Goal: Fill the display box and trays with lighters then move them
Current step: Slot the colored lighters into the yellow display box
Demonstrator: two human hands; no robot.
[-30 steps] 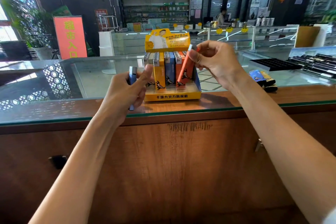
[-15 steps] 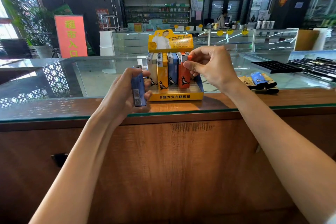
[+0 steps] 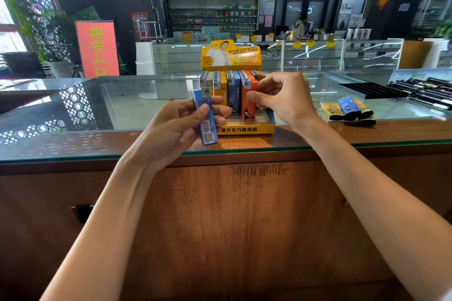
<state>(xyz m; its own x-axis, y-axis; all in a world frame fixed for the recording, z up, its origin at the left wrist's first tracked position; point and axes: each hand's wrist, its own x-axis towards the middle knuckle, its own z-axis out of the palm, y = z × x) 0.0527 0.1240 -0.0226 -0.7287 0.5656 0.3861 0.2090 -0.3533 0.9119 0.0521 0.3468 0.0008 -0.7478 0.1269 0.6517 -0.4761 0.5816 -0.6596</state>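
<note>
Lighters filled most of the yellow display box (image 3: pixel 247 129), which stood on the glass counter top (image 3: pixel 73 115) straight ahead of us, its printed card back rising behind the rows. The lighters stood upright in ranks: pale ones at the left, then yellow, blue and orange toward the right, all with metal caps up. The front row was only partly filled, and the floor of the box showed bare at its right front corner.

Our right hand (image 3: pixel 283 100) was at the front right of the box, thumb and forefinger curled against the orange lighter (image 3: pixel 249 102) standing at the front of its column. From where we looked, we could not quite tell whether the fingers pinched it firmly or merely touched its side and top.

Our left hand (image 3: pixel 176 127) was raised just in front of the box, near its left corner, fingers wrapped around a blue lighter (image 3: pixel 206 117). It was held nearly upright, cap up, with its barcode and square code label facing us, and it was clear of the counter.

Further right on the glass lay a small heap of loose lighters (image 3: pixel 348 111), yellow and blue, on their sides and touching one another. Beyond them sat a black tray (image 3: pixel 367 89) and a cluster of dark lighters (image 3: pixel 430 91) at the far right edge. Wooden panelling (image 3: pixel 232 215) ran below the glass, between our two forearms.
</note>
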